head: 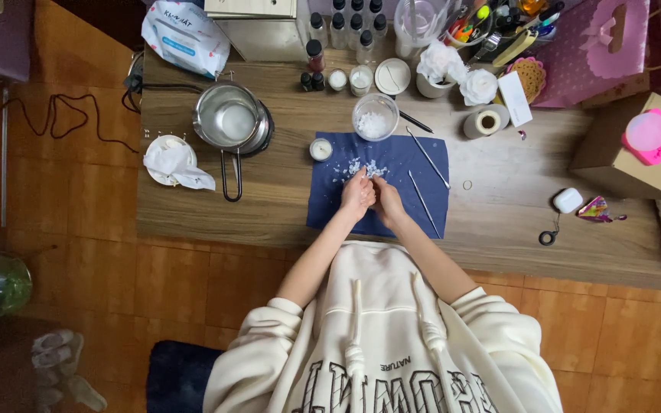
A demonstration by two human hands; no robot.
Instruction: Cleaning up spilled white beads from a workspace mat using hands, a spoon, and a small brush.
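Both hands, left hand and right hand, are pressed together over the blue cloth, beside scattered white flakes. Careless sweeping might push flakes off onto the table.

A matt navy cloth is spread on a wood-grain table of smooth finish. A shiny metal pot and thin metal rods are seen, with a clear glossy cup of white flakes.

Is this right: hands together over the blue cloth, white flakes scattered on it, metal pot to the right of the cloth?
Not quite. In the head view the metal pot sits left of the blue cloth, not right. Both hands, left hand and right hand, do meet over it, by white flakes.
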